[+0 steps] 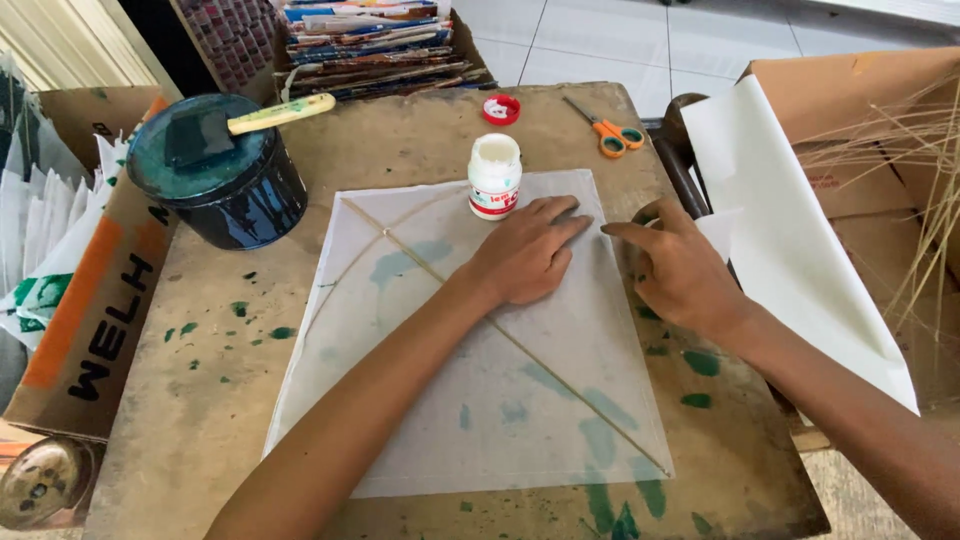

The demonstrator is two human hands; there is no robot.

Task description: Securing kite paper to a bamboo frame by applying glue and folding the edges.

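White translucent paper kite (470,400) covered the desk (200,400); left hand (525,255) lay open, flat on it, right hand (680,270) open, pressing its right edge.

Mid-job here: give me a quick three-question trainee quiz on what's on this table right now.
1. True or false: the glue bottle has its cap on.
2. Which hand lies flat on the kite paper? A) left hand B) right hand
3. What lies on top of the dark tin?

Key
1. False. The bottle is open; the red cap lies apart, near the scissors.
2. A. The right hand is at the paper's right edge.
3. A sponge brush with a pale handle.
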